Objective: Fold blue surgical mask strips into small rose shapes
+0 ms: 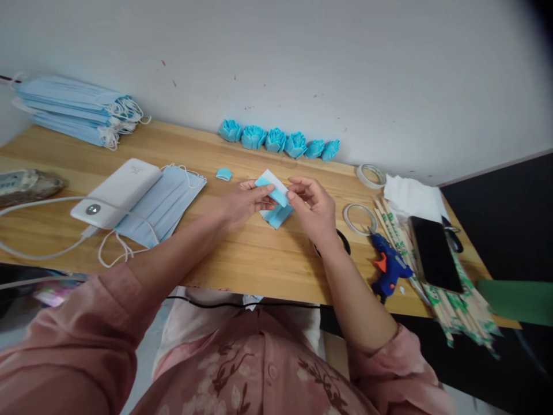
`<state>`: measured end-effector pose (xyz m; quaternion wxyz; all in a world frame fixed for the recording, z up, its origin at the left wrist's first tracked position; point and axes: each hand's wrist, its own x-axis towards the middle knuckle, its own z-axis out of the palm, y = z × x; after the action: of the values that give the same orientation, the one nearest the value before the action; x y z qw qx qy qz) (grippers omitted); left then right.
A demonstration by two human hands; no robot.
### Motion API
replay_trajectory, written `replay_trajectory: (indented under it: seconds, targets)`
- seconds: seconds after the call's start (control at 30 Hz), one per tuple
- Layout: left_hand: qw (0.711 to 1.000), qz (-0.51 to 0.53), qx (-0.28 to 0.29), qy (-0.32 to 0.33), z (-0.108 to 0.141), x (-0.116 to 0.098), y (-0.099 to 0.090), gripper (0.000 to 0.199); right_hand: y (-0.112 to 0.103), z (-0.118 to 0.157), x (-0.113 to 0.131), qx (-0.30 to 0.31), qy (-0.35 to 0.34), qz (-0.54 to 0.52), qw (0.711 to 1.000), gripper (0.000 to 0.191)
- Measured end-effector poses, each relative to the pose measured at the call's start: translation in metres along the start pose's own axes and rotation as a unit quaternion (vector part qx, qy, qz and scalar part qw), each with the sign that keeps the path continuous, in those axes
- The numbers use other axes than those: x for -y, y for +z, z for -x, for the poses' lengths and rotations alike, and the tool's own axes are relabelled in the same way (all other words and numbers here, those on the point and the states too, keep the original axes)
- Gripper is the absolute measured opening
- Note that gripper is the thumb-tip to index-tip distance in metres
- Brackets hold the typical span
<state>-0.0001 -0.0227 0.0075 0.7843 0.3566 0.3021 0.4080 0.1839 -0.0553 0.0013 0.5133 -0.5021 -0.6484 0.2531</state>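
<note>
Between my hands is a folded piece of blue and white mask fabric (pixel 273 190), held above the table. My left hand (pixel 242 203) pinches its left end, with the thumb on top. At its right edge, the thumb and fingers of my right hand (pixel 315 208) close on the fabric. Just below lies another blue piece of fabric (pixel 279 217), partly covered by the held one. A small blue folded petal (pixel 223 173) rests on the table beyond my left hand. Scissors (pixel 344 242) with black handles are mostly hidden under my right wrist.
Several blue fabric flowers (pixel 275 140) line the wall. At left are stacked masks (pixel 78 106), a white power bank (pixel 116 193) with its cable and another mask (pixel 166 202). Tape rolls (pixel 370 176), a blue glue gun (pixel 389 265), wrapped sticks (pixel 458 314) and a phone (pixel 435 253) occupy the right.
</note>
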Motion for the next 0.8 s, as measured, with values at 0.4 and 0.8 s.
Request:
replay_trajectory:
  seconds: [0.4,0.8]
  targets:
    - [1.000,-0.006,0.006,-0.008,-0.001,0.005,0.001,0.017,0.001,0.001,-0.001,-0.030,0.012,0.018,0.999,0.021]
    - [0.999,0.018,-0.031,0.015,-0.003,-0.001,-0.004,0.011,-0.009,-0.003,0.005,0.037,-0.183,0.154,0.970,0.040]
